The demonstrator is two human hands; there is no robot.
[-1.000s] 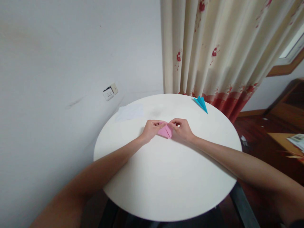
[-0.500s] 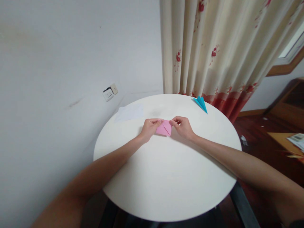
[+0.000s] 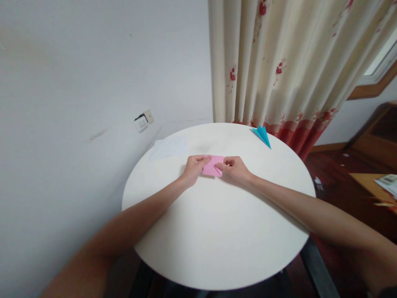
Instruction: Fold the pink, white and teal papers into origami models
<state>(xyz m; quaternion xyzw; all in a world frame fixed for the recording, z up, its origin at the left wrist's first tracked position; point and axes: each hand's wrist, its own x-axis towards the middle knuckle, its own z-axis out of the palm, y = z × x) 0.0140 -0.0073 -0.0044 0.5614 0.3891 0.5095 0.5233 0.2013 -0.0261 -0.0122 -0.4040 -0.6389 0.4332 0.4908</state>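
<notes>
Paper: pink folded sheet (image 3: 213,165) lies flat at table (image 3: 217,231) centre, pinned between our hands for creasing.
Left hand (image 3: 194,167): pinching its nine o'clock edge.
Right hand (image 3: 234,169): fingertips pressing its three o'clock edge.
Blue paper plane (image 3: 262,135): one o'clock, near curtain (image 3: 279,62).

Two hands are counted on one round white table (image 3: 217,231): the left hand (image 3: 194,167) and the right hand (image 3: 235,169), both pinched on one folded pink paper (image 3: 213,164), which lies flat between them. One folded blue paper (image 3: 263,135) is seen at the table's far edge, and one pale white sheet (image 3: 169,147) is made out near its left rim, so three paper pieces are counted in all. Behind the table, one flowered curtain (image 3: 279,62) and one wall socket (image 3: 143,120) are seen.
</notes>
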